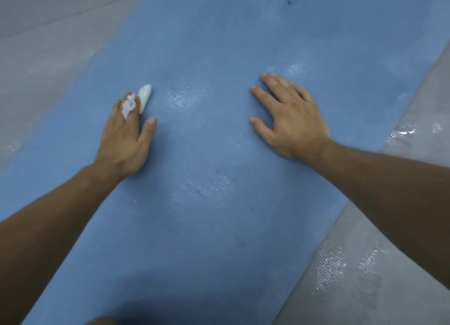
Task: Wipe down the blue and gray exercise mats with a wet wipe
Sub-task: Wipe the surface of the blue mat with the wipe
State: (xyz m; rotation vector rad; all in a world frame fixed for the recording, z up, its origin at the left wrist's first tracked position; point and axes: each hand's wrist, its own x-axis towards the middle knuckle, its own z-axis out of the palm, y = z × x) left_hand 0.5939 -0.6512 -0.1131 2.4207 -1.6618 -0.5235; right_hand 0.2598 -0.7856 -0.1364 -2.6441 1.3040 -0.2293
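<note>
A blue exercise mat [219,227] runs from the bottom of the view to the top, with several wet, shiny patches on it. My left hand [124,134] lies flat on the mat's left part. A white wet wipe [142,98] is wound over its forefinger and pinched between the fingers, and the wrapped fingertip touches the mat. My right hand [289,115] rests palm down on the mat at the right, fingers spread and straight, holding nothing.
A gray mat [36,44] lies beside the blue mat on the left. Another gray mat [365,263], with wet glossy streaks, lies along its right edge. My knee [99,321] shows at the bottom edge.
</note>
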